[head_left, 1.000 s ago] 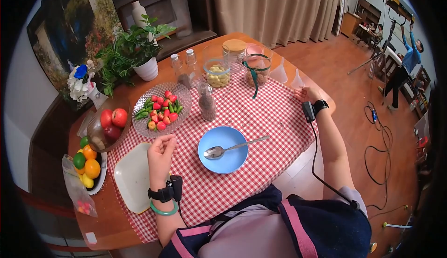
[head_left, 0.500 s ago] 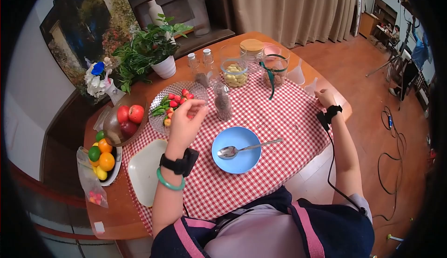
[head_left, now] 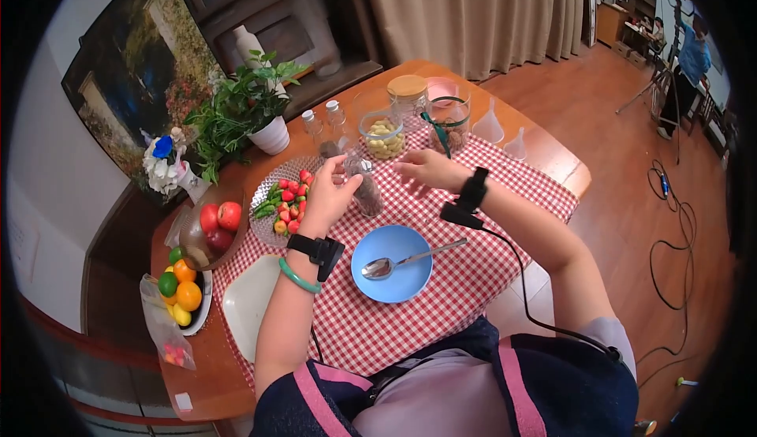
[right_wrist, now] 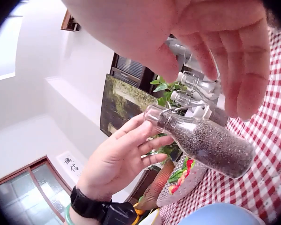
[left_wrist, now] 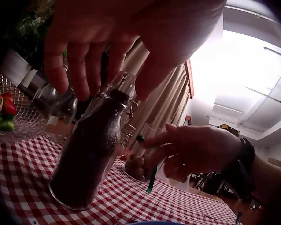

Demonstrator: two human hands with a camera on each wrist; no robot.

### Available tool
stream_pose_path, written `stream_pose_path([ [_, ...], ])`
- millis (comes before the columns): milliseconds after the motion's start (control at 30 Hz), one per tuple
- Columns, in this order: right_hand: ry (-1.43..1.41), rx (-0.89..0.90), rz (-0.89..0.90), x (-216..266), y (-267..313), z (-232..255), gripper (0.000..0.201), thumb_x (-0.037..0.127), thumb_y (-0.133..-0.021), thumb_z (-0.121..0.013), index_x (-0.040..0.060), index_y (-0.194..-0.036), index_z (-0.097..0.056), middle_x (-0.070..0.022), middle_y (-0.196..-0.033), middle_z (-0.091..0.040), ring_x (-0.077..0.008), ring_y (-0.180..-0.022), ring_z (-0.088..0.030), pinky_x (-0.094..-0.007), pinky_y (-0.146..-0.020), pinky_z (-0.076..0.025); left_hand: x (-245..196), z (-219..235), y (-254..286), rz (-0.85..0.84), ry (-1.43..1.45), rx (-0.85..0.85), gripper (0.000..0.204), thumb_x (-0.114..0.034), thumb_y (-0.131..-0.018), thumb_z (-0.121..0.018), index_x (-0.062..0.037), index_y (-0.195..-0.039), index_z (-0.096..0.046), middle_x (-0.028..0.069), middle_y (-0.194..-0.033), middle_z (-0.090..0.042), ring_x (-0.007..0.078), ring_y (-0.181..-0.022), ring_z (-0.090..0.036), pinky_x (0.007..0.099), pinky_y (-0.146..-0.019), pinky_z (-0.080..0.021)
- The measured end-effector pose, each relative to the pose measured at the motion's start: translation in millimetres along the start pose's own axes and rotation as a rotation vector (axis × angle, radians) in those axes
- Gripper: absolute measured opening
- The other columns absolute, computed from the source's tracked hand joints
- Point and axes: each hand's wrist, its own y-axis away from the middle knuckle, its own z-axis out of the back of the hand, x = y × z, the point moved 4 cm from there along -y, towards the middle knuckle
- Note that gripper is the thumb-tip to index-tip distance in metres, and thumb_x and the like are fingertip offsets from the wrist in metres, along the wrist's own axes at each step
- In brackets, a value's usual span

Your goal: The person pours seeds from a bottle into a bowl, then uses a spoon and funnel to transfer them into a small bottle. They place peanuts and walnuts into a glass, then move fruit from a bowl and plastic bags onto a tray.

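A clear swing-top bottle (head_left: 368, 197) of small dark grains stands on the checked cloth, its white stopper hanging off the mouth in the right wrist view. My left hand (head_left: 325, 198) is at its neck, thumb on one side and loosely bent fingers on the other, as the left wrist view shows. To the right of the bottle, my right hand (head_left: 432, 171) hovers with relaxed fingers and holds nothing. Nearer to me sits a blue bowl (head_left: 398, 241) with a metal spoon (head_left: 379, 268) lying in it.
Left of the bottle is a glass bowl (head_left: 264, 187) of strawberries and green peppers. Behind stand two more bottles (head_left: 337, 121), a nut jar (head_left: 384, 139) and a ribboned jar (head_left: 449, 125). Two funnels (head_left: 490, 126) are at the back right, a pale tray (head_left: 247, 303) front left.
My left hand has moved forward and right to the bottle's neck. My right hand has left the funnels and come left, close to the bottle.
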Motion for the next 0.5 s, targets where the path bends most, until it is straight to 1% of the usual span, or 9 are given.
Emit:
stream_pose_path([
  [100,-0.092,-0.041,-0.040,5.4,-27.3,-11.8,0.052,0.042,-0.095,-0.049,-0.0023,-0.122,-0.050,-0.0168,-0.102,-0.058,-0.0234,-0.075,-0.066,-0.0358,-0.060,-0.059,8.0,-1.0,-6.3,-0.015,-0.008,-0.007,0.047,-0.021,-0.079,-0.071,0.0003,-0.118,-0.055,0.0145,-0.104,-0.060,0.0213,-0.088,-0.061,0.0331,-0.076,-0.051],
  [133,-0.101,-0.017,0.010,8.6,-32.4,-15.7,0.055,0.044,-0.094,-0.047,-0.0021,-0.124,-0.047,-0.0180,-0.105,-0.057,-0.0270,-0.077,-0.066,-0.0376,-0.061,-0.059,11.8,-1.6,-7.9,-0.012,-0.009,-0.001,0.046,-0.021,-0.079,-0.071,0.0003,-0.117,-0.056,0.0146,-0.104,-0.060,0.0210,-0.087,-0.061,0.0329,-0.075,-0.051],
  [167,-0.117,-0.002,-0.033,7.7,-38.7,-19.2,0.057,0.046,-0.094,-0.047,-0.0022,-0.125,-0.047,-0.0185,-0.105,-0.057,-0.0289,-0.085,-0.066,-0.0398,-0.065,-0.058,14.6,-2.5,-9.4,-0.007,-0.010,0.005,0.046,-0.021,-0.079,-0.071,0.0003,-0.116,-0.056,0.0147,-0.104,-0.060,0.0207,-0.086,-0.061,0.0328,-0.075,-0.051],
  [233,-0.177,0.066,-0.050,6.9,-50.3,-27.0,0.057,0.045,-0.094,-0.048,-0.0034,-0.123,-0.048,-0.0178,-0.102,-0.058,-0.0280,-0.086,-0.065,-0.0399,-0.067,-0.057,22.8,-5.3,-12.5,0.015,0.049,0.023,0.040,-0.019,-0.079,-0.072,-0.0002,-0.112,-0.058,0.0124,-0.101,-0.062,0.0191,-0.084,-0.063,0.0312,-0.073,-0.052],
  [300,-0.217,0.035,-0.054,11.1,-53.0,-30.2,0.052,0.041,-0.094,-0.050,-0.0034,-0.120,-0.050,-0.0160,-0.099,-0.059,-0.0258,-0.084,-0.064,-0.0384,-0.068,-0.056,19.9,-6.4,-9.8,0.029,0.130,0.049,0.038,-0.017,-0.078,-0.072,-0.0007,-0.110,-0.058,0.0109,-0.099,-0.063,0.0186,-0.084,-0.064,0.0304,-0.072,-0.052],
  [333,-0.238,0.023,-0.057,12.8,-54.4,-32.4,0.049,0.039,-0.094,-0.051,-0.0034,-0.119,-0.051,-0.0151,-0.098,-0.060,-0.0247,-0.083,-0.063,-0.0376,-0.068,-0.056,19.9,-6.2,-7.3,0.056,0.114,0.056,0.037,-0.013,-0.077,-0.073,-0.0012,-0.109,-0.058,0.0099,-0.098,-0.065,0.0181,-0.087,-0.064,0.0302,-0.073,-0.052],
  [433,-0.330,0.001,0.003,16.3,-53.0,-30.7,0.034,0.029,-0.094,-0.055,-0.0005,-0.110,-0.055,-0.0074,-0.091,-0.060,-0.0168,-0.079,-0.061,-0.0329,-0.070,-0.054,10.1,-5.7,-2.3,0.105,0.078,0.083,0.040,-0.009,-0.080,-0.070,-0.0011,-0.116,-0.054,0.0099,-0.102,-0.063,0.0164,-0.094,-0.062,0.0292,-0.082,-0.050],
  [467,-0.321,0.007,-0.004,17.6,-52.5,-29.7,0.029,0.021,-0.093,-0.055,0.0004,-0.113,-0.055,-0.0048,-0.091,-0.061,-0.0141,-0.080,-0.061,-0.0311,-0.070,-0.053,12.0,-5.6,-3.1,0.108,0.077,0.088,0.040,-0.008,-0.080,-0.070,-0.0005,-0.116,-0.054,0.0102,-0.102,-0.064,0.0169,-0.094,-0.062,0.0295,-0.082,-0.050],
  [500,-0.319,0.004,0.015,15.9,-54.4,-29.3,0.029,0.020,-0.093,-0.055,-0.0001,-0.113,-0.055,-0.0062,-0.092,-0.062,-0.0152,-0.079,-0.061,-0.0315,-0.069,-0.054,13.4,-5.4,-3.7,0.102,0.088,0.094,0.040,-0.008,-0.080,-0.070,-0.0006,-0.116,-0.054,0.0105,-0.103,-0.064,0.0170,-0.094,-0.062,0.0296,-0.082,-0.050],
])
